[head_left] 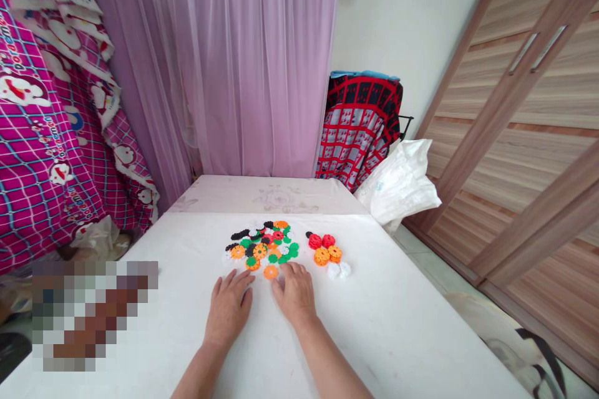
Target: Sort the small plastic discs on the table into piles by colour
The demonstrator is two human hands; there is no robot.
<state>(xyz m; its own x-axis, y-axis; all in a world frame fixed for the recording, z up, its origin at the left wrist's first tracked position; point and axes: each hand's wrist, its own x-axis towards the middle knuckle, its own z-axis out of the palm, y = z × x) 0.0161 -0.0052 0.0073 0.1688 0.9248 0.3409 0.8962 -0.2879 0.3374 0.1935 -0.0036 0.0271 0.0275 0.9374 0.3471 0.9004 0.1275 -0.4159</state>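
A loose pile of notched plastic discs (260, 252) in orange, green, black, white and red lies on the white table. My left hand (230, 304) rests at the pile's near left edge, fingers spread. At its near right edge is my right hand (296, 292), fingers stretched toward the green discs (286, 254). A single orange disc (270, 272) lies between the two hands. To the right stand small stacks sorted by colour: red discs (315, 241), orange discs (322, 256) and white discs (334, 270). A black disc (309, 234) sits beside the red ones.
The white tabletop (397, 324) reaches to a flowered cloth (276, 194) at the far end. A white bag (397, 184) stands off its far right side. A blurred patch (93, 318) covers the left edge. Purple curtains (266, 62) and a wooden wardrobe (515, 137) surround it.
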